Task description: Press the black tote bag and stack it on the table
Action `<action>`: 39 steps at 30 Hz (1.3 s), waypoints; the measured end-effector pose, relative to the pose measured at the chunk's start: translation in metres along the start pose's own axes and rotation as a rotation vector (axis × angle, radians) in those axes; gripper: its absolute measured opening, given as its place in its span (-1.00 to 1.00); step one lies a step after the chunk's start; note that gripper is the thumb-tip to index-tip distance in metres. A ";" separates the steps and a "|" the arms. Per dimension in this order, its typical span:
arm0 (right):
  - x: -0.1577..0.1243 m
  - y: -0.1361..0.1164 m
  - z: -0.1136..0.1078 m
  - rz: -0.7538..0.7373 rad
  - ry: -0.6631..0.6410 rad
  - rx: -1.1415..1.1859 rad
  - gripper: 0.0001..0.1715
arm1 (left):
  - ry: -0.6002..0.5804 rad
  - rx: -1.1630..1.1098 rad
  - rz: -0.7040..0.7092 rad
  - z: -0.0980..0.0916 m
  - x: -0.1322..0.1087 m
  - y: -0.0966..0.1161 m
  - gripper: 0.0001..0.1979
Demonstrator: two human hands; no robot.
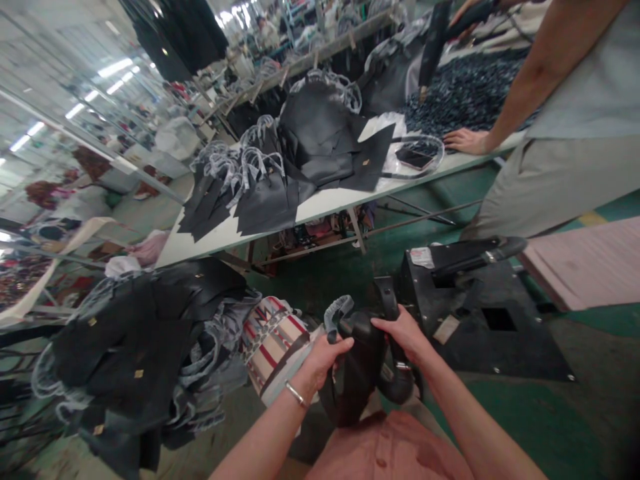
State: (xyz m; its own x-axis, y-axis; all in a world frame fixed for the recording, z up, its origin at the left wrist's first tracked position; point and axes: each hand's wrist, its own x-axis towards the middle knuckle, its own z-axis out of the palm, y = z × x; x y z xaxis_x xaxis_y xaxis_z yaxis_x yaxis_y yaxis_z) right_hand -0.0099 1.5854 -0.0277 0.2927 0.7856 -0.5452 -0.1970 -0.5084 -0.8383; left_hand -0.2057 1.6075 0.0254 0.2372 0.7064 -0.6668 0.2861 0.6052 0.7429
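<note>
Both my hands grip a black leatherette handbag [357, 373] in front of my lap. My left hand [325, 360] holds its near side, with a grey plastic wrapping [336, 315] poking out just above. My right hand [400, 335] clasps the upper edge beside a black strap handle [387, 297]. A striped cream-and-red woven bag [273, 347] sits against my left wrist. To the left lies a heap of black bags [135, 353] in grey plastic, with small gold tags.
A black machine plate [480, 320] with a square hole stands to my right. Ahead, a long white table [320, 203] bears black bags and dark scraps [463, 97]. A co-worker's hand [465, 140] rests on its edge. Further workbenches line the hall behind.
</note>
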 end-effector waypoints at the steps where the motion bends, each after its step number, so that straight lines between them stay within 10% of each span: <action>1: 0.001 -0.001 0.001 -0.002 0.003 -0.016 -0.42 | 0.023 -0.014 -0.013 0.001 0.001 0.000 -0.51; 8: -0.025 -0.012 -0.023 -0.220 -0.135 -0.228 0.09 | 0.199 -0.020 0.041 -0.009 0.017 0.002 -0.59; 17: -0.058 -0.013 -0.027 -0.299 -0.543 -0.391 -0.01 | 0.210 0.015 0.129 -0.014 0.029 0.000 -0.66; 27: -0.056 -0.015 -0.017 -0.227 -0.541 -0.217 0.02 | 0.041 -0.009 0.147 -0.020 0.030 -0.003 -0.56; 32: -0.053 -0.004 -0.025 -0.315 -0.282 -0.213 -0.03 | 0.057 -0.068 0.162 -0.013 0.028 -0.005 -0.58; 39: -0.019 0.030 -0.079 -0.051 0.399 0.345 -0.46 | 0.183 -0.259 0.193 -0.015 0.030 0.013 -0.55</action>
State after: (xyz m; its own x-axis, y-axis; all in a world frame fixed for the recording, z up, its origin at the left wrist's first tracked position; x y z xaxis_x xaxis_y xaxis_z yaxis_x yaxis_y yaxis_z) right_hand 0.0524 1.5274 -0.0425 0.6302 0.5766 -0.5200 -0.4497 -0.2748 -0.8498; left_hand -0.2090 1.6428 0.0160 0.0867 0.8564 -0.5090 0.0020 0.5108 0.8597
